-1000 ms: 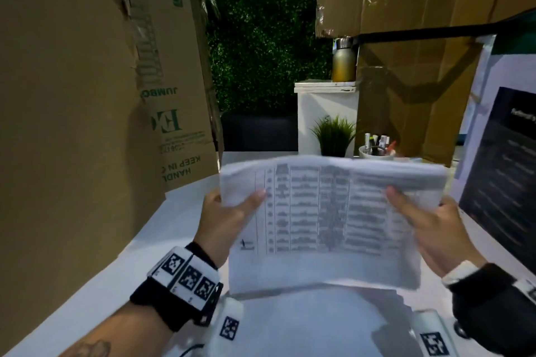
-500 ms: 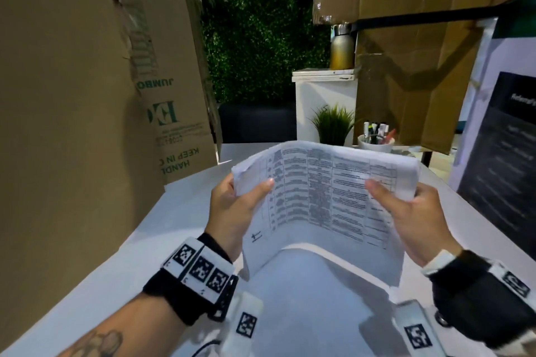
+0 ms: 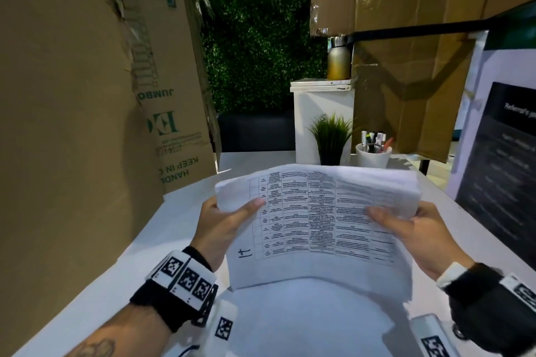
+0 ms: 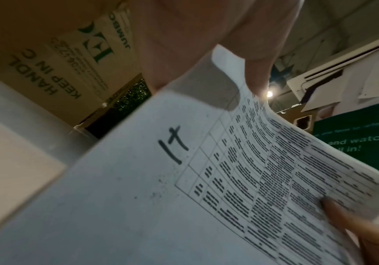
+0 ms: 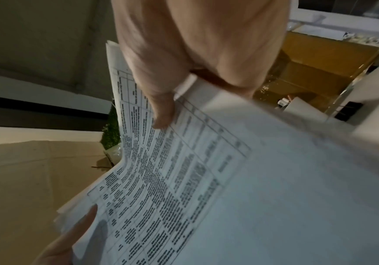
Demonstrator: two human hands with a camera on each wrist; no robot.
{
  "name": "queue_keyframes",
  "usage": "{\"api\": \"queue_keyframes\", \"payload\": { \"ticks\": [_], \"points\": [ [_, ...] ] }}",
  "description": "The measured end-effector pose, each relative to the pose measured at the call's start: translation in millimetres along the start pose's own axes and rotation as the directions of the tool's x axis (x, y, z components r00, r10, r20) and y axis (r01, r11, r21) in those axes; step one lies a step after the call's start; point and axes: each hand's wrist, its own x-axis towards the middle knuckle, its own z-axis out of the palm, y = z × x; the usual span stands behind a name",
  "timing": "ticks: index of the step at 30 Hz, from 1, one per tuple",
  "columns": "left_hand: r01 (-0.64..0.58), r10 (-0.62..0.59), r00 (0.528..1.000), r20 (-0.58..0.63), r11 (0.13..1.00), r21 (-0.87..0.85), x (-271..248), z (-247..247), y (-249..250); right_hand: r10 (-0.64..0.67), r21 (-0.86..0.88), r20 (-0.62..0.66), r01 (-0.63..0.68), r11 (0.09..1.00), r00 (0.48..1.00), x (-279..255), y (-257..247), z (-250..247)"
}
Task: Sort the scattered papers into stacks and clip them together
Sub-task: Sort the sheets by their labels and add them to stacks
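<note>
A stack of white papers (image 3: 316,220) printed with a table is held up over the white table (image 3: 162,235), bowed in the middle. The top sheet (image 4: 183,179) carries a handwritten "17" near its lower left corner. My left hand (image 3: 226,220) grips the stack's left edge, thumb lying on the top sheet. My right hand (image 3: 406,229) grips the right edge the same way, its thumb (image 5: 161,111) pressed on the print. The stack (image 5: 206,179) fills most of both wrist views. No clip is visible.
Tall cardboard boxes (image 3: 72,124) wall off the left side, and more cardboard (image 3: 406,52) hangs at the upper right. A small potted plant (image 3: 330,136) and a white cup of pens (image 3: 372,153) stand at the table's far edge. A dark poster (image 3: 504,168) leans at right.
Both hands have kept their grip on the stack. The papers went from flat to bowed, and the stack now sits a little lower and tilted flatter toward me.
</note>
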Motion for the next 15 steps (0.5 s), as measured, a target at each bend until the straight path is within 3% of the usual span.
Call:
{"api": "queue_keyframes", "payload": {
  "ticks": [5, 9, 11, 13, 14, 15],
  "points": [
    [-0.084, 0.083, 0.995, -0.052, 0.996, -0.027, 4.7, -1.5, 10.7, -0.133, 0.029, -0.029, 0.134, 0.991, 0.991, -1.7, -14.8, 2.2],
    [-0.030, 0.024, 0.998, 0.059, 0.994, 0.102, -4.0, -6.8, -0.6, 0.004, -0.016, 0.049, -0.004, 1.000, 0.999, -8.8, 3.4, -0.9],
    [-0.031, 0.018, 0.995, 0.095, 0.991, 0.130, -1.8, -12.5, -2.8, 0.004, -0.028, 0.054, -0.003, 1.000, 0.999, -9.9, 7.3, -1.3],
    [-0.109, 0.102, 0.994, 0.049, 0.978, 0.180, 4.7, -16.5, 11.0, -0.006, 0.009, 0.044, 0.005, 1.000, 0.999, -7.3, 1.7, -2.5],
    [-0.179, 0.178, 0.984, 0.031, 0.941, 0.287, 6.0, -16.3, 22.7, -0.025, 0.004, 0.060, 0.025, 1.000, 0.998, -4.0, -4.4, -3.2],
    [-0.287, 0.294, 0.954, 0.058, 0.842, 0.456, 4.9, -14.7, 35.3, -0.042, -0.025, 0.095, 0.044, 0.999, 0.995, -0.3, -12.4, -3.9]
  ]
}}
